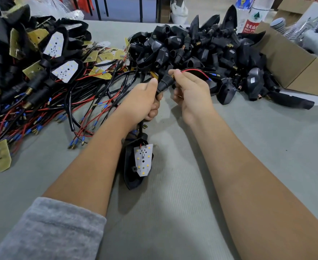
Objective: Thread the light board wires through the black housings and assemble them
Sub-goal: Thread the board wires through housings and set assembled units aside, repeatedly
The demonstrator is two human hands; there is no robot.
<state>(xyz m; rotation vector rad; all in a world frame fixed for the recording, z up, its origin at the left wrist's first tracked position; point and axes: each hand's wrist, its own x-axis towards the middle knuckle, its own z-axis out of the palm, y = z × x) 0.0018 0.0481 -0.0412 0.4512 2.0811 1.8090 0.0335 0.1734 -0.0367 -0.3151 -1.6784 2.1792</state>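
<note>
Left grip [145, 98] clasps black housing [164, 82], right grip [190, 91] pinches its red wire [195, 71]; cardboard box [293, 70] contents unclear

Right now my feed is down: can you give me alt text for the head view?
Left hand grips a black housing stem while the right hand pinches the red wire coming out of its end. A light board in a black shell hangs below them, over the grey table.

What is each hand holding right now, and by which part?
The left hand grips the black connector stem with its cable. The right hand pinches the red and black wires where they exit its brass tip. The light board hangs below.
</note>
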